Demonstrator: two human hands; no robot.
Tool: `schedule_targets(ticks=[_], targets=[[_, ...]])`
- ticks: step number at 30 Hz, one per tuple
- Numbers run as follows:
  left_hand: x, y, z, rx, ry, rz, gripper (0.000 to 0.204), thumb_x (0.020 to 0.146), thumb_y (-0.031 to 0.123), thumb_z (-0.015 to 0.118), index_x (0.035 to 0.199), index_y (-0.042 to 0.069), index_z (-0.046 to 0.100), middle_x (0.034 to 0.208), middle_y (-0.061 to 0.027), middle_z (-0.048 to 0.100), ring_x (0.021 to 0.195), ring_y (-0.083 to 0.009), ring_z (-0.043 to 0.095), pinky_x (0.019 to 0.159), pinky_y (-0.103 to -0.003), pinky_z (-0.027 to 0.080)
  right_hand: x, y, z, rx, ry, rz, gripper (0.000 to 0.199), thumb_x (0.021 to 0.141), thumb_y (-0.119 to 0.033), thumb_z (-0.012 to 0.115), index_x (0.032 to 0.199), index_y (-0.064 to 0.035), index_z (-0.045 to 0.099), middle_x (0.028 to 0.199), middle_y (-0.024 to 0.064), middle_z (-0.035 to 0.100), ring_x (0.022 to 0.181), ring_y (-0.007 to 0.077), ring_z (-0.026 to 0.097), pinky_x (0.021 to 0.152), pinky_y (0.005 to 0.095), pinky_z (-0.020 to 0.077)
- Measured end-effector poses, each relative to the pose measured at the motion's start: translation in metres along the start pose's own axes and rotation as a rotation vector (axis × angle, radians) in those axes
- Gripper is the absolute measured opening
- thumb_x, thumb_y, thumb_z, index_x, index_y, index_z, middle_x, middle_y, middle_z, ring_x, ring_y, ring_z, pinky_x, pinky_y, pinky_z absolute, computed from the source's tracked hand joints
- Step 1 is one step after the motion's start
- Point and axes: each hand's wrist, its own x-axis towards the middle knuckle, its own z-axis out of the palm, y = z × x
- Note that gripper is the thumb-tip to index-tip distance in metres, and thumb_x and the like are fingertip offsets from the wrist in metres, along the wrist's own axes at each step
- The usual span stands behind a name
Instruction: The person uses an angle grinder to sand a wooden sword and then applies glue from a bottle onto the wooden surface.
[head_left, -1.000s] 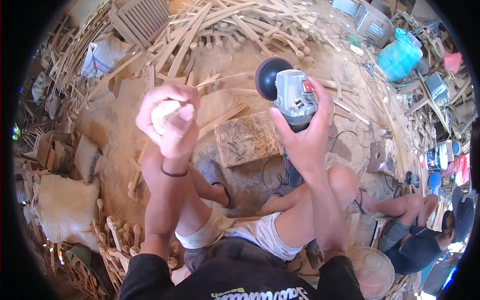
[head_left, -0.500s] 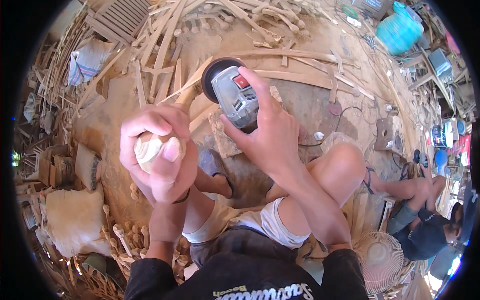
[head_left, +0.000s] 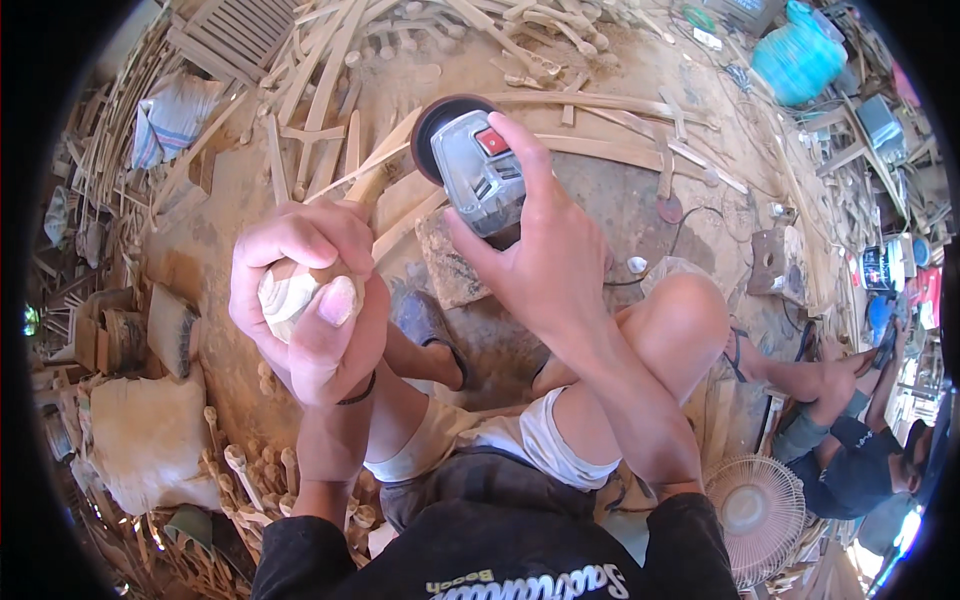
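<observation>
My left hand [head_left: 325, 330] is closed around a pale carved wooden piece [head_left: 285, 297]. Its rounded, grain-ringed knob faces up between fingers and thumb, and its shaft runs away beyond the hand. My right hand [head_left: 550, 220] grips a grey angle grinder [head_left: 478, 180] with a red switch, one finger lying beside that switch. The grinder's dark round disc [head_left: 435, 125] is at the far side, close to the shaft; whether they touch I cannot tell. A wooden block [head_left: 450, 265] lies below, between the hands and my feet.
Carved wooden pieces [head_left: 610, 152] lie across the dusty floor ahead. More knobbed pieces [head_left: 265, 475] are heaped at lower left. A round fan [head_left: 755, 520] stands at lower right, near a seated person [head_left: 860, 450]. A thin cord [head_left: 690, 225] trails on the floor.
The grinder and my right hand have shifted slightly right and away. My left hand has moved a little left with the wooden piece. At right, the other person's arms have changed position.
</observation>
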Motion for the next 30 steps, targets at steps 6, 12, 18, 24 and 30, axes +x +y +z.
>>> schedule_targets(ticks=[6, 12, 18, 24, 30], targets=[[-0.004, -0.002, 0.002, -0.009, -0.021, -0.006, 0.032, 0.083, 0.016, 0.067, 0.11, 0.0, 0.058, 0.089, -0.0138, 0.062, 0.076, -0.0205, 0.053, 0.077, -0.04, 0.039, 0.0, -0.005, 0.004, 0.03, -0.036, -0.02, 0.081, 0.086, -0.031, 0.084, 0.156, -0.0198, 0.044, 0.119, 0.0198, 0.076, 0.105, 0.0405, 0.075, 0.087, 0.0477, 0.0602], [-0.006, -0.002, 0.0, 0.002, -0.007, 0.025, 0.034, 0.083, 0.016, 0.062, 0.111, 0.0, 0.057, 0.09, -0.0144, 0.06, 0.076, -0.0213, 0.05, 0.079, -0.041, 0.037, 0.004, -0.002, 0.001, 0.026, 0.006, 0.014, 0.081, 0.086, -0.032, 0.084, 0.156, -0.0204, 0.044, 0.118, 0.0199, 0.076, 0.103, 0.0409, 0.076, 0.086, 0.0479, 0.0604], [-0.009, -0.003, 0.003, 0.016, 0.022, 0.022, 0.034, 0.083, 0.016, 0.06, 0.112, -0.001, 0.056, 0.089, -0.0134, 0.057, 0.076, -0.0221, 0.05, 0.077, -0.041, 0.037, 0.001, -0.005, 0.006, -0.003, -0.017, -0.004, 0.081, 0.085, -0.033, 0.084, 0.155, -0.022, 0.044, 0.117, 0.0188, 0.077, 0.102, 0.0411, 0.076, 0.084, 0.0479, 0.0605], [-0.004, -0.002, -0.003, -0.053, -0.023, 0.008, 0.035, 0.083, 0.016, 0.059, 0.113, -0.001, 0.056, 0.088, -0.0124, 0.055, 0.076, -0.0226, 0.049, 0.076, -0.042, 0.037, 0.005, 0.001, 0.001, 0.009, 0.028, 0.008, 0.081, 0.085, -0.033, 0.084, 0.155, -0.0223, 0.044, 0.118, 0.0197, 0.076, 0.102, 0.0414, 0.076, 0.083, 0.048, 0.0605], [-0.002, 0.0, 0.0, -0.046, 0.012, -0.008, 0.034, 0.085, 0.017, 0.061, 0.113, -0.001, 0.057, 0.086, -0.0128, 0.054, 0.076, -0.0228, 0.049, 0.076, -0.042, 0.038, 0.002, -0.005, 0.006, -0.02, -0.022, -0.004, 0.08, 0.086, -0.033, 0.083, 0.155, -0.0219, 0.045, 0.12, 0.0199, 0.075, 0.102, 0.0408, 0.076, 0.084, 0.0483, 0.0603]])
